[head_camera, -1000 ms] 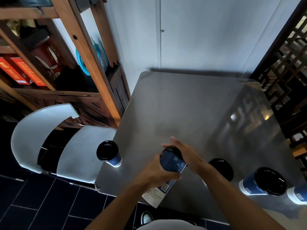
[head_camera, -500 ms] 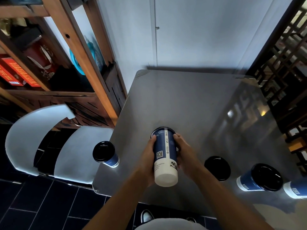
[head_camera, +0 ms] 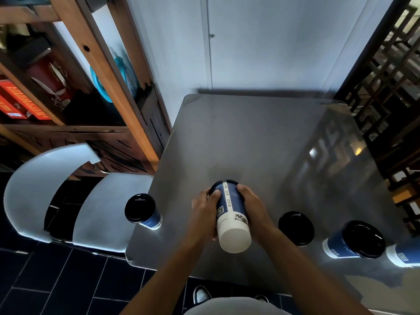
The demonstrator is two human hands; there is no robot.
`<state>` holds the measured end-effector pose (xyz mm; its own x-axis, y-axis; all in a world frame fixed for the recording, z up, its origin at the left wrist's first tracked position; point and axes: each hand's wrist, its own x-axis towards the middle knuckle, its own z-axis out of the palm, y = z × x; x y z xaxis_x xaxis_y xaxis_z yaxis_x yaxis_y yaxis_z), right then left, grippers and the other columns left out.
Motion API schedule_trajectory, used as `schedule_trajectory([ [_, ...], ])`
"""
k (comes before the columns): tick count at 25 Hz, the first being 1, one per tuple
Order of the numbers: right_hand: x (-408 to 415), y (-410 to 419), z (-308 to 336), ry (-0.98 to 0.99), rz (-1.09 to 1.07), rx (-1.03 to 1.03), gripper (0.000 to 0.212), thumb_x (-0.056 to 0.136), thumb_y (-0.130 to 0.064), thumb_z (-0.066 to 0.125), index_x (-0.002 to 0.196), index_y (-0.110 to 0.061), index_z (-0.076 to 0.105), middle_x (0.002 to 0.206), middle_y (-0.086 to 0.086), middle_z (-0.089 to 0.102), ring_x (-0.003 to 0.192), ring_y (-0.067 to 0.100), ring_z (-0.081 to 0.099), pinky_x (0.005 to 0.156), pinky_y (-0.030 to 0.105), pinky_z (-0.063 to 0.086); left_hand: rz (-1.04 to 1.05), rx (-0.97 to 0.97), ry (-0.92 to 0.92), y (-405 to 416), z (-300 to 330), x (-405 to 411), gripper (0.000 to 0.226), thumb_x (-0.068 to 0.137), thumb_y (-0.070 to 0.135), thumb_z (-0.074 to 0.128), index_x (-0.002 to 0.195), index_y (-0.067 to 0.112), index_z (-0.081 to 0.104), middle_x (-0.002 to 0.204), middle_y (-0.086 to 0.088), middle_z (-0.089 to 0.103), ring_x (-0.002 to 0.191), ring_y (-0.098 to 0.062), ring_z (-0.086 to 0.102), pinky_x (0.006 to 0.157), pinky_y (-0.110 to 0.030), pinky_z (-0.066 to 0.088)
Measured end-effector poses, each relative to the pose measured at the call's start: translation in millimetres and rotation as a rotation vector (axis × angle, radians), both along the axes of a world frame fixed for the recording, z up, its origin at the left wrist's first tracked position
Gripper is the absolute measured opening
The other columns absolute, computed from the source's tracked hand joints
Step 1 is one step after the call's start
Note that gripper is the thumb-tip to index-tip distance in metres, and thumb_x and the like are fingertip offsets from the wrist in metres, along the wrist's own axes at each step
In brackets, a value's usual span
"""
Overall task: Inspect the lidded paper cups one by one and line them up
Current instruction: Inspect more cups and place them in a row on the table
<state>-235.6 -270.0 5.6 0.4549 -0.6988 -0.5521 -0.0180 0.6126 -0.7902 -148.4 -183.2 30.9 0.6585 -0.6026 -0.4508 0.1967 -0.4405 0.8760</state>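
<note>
Compared with half a second ago, the held cup (head_camera: 230, 214) is barely being shifted, its white base staying tipped toward the camera. It is being clasped above the table (head_camera: 261, 144) between the left hand (head_camera: 204, 217) and right hand (head_camera: 252, 210), fingers wrapped round its sides. Left of the grip a lidded cup (head_camera: 142, 211) is standing; right of it, three more cups.

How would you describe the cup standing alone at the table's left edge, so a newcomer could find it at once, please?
Start at the grey table and follow its near edge left, towards the white chair. There one blue cup with a black lid stands upright by itself; the other cups stand to the right of the hands, and one is being held tipped over.
</note>
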Motion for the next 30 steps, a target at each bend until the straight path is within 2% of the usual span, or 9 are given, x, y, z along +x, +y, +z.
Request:
schedule_trajectory([
  [2, 2, 0, -6, 0.000, -0.004, 0.018, 0.068, 0.069, -0.055, 0.067, 0.111, -0.002, 0.067, 0.121, 0.035, 0.065, 0.110, 0.054, 0.064, 0.098, 0.071, 0.049, 0.022, -0.014, 0.077, -4, 7, -2, 0.060, 0.084, 0.056, 0.053, 0.125, 0.013, 0.061, 0.119, -0.015, 0.061, 0.098, -0.025, 0.067, 0.086, -0.045, 0.058],
  [6, 5, 0, -6, 0.030, -0.033, 0.029, 0.060, 0.061, -0.056, 0.068, 0.099, -0.010, 0.068, 0.121, 0.032, 0.065, 0.115, 0.054, 0.062, 0.099, 0.069, 0.049, 0.009, -0.037, 0.215, -6, 7, -2, 0.034, 0.105, 0.019, 0.046, 0.130, -0.003, 0.052, 0.092, -0.007, 0.063, 0.068, -0.012, 0.062, 0.053, -0.018, 0.050],
  [12, 5, -9, -9, 0.077, 0.048, -0.016, 0.040, 0.073, -0.056, 0.066, 0.094, -0.022, 0.072, 0.117, 0.021, 0.071, 0.111, 0.045, 0.068, 0.100, 0.067, 0.051, -0.019, -0.046, 0.149, -7, 15, 1, 0.054, 0.088, 0.043, 0.055, 0.130, 0.009, 0.057, 0.095, -0.009, 0.067, 0.059, -0.009, 0.067, 0.060, -0.033, 0.054],
  [15, 5, -12, -3, 0.114, 0.096, -0.080, 0.045, 0.077, -0.055, 0.060, 0.101, -0.020, 0.073, 0.114, 0.014, 0.074, 0.111, 0.036, 0.069, 0.102, 0.059, 0.052, -0.059, -0.088, 0.143, -9, 8, 6, 0.080, 0.069, 0.062, 0.066, 0.135, 0.017, 0.056, 0.114, -0.016, 0.070, 0.084, -0.025, 0.074, 0.085, -0.056, 0.060],
  [17, 5, -13, 3, 0.126, 0.081, -0.104, 0.051, 0.077, -0.055, 0.058, 0.103, -0.015, 0.074, 0.112, 0.015, 0.075, 0.111, 0.037, 0.069, 0.100, 0.059, 0.053, -0.053, -0.084, 0.154, -10, 3, 7, 0.094, 0.062, 0.062, 0.074, 0.138, 0.013, 0.054, 0.122, -0.018, 0.069, 0.096, -0.032, 0.073, 0.090, -0.054, 0.059],
  [21, 4, -10, 9, 0.001, -0.007, 0.080, 0.029, 0.103, -0.028, 0.049, 0.117, -0.011, 0.069, 0.117, 0.016, 0.071, 0.100, 0.032, 0.068, 0.072, 0.041, 0.060, 0.062, -0.181, 0.355, -7, 25, 6, 0.037, 0.092, 0.033, 0.056, 0.087, 0.001, 0.075, 0.074, -0.014, 0.072, 0.057, -0.022, 0.068, 0.056, -0.029, 0.057],
  [23, 5, -9, 12, -0.073, -0.022, 0.101, 0.036, 0.106, -0.023, 0.044, 0.130, -0.004, 0.062, 0.119, 0.023, 0.068, 0.091, 0.029, 0.068, 0.063, 0.033, 0.060, 0.031, -0.229, 0.461, -9, 25, 4, 0.060, 0.103, 0.023, 0.037, 0.061, 0.007, 0.077, 0.058, -0.009, 0.070, 0.045, -0.018, 0.066, 0.046, -0.023, 0.054],
  [27, 7, -5, 18, -0.107, -0.028, 0.061, 0.041, 0.106, -0.023, 0.043, 0.134, 0.004, 0.056, 0.109, 0.022, 0.066, 0.082, 0.028, 0.066, 0.069, 0.034, 0.058, 0.048, -0.259, 0.422, -8, 26, 2, 0.047, 0.106, 0.021, 0.035, 0.077, 0.002, 0.067, 0.054, -0.006, 0.068, 0.042, -0.015, 0.064, 0.044, -0.021, 0.051],
  [30, 4, -5, 19, -0.111, -0.003, 0.038, 0.040, 0.106, -0.024, 0.043, 0.135, 0.000, 0.057, 0.122, 0.029, 0.066, 0.095, 0.034, 0.063, 0.081, 0.042, 0.057, 0.049, -0.197, 0.350, -8, 23, 2, 0.038, 0.095, 0.038, 0.052, 0.084, 0.005, 0.067, 0.061, -0.008, 0.068, 0.047, -0.018, 0.064, 0.053, -0.027, 0.048],
])
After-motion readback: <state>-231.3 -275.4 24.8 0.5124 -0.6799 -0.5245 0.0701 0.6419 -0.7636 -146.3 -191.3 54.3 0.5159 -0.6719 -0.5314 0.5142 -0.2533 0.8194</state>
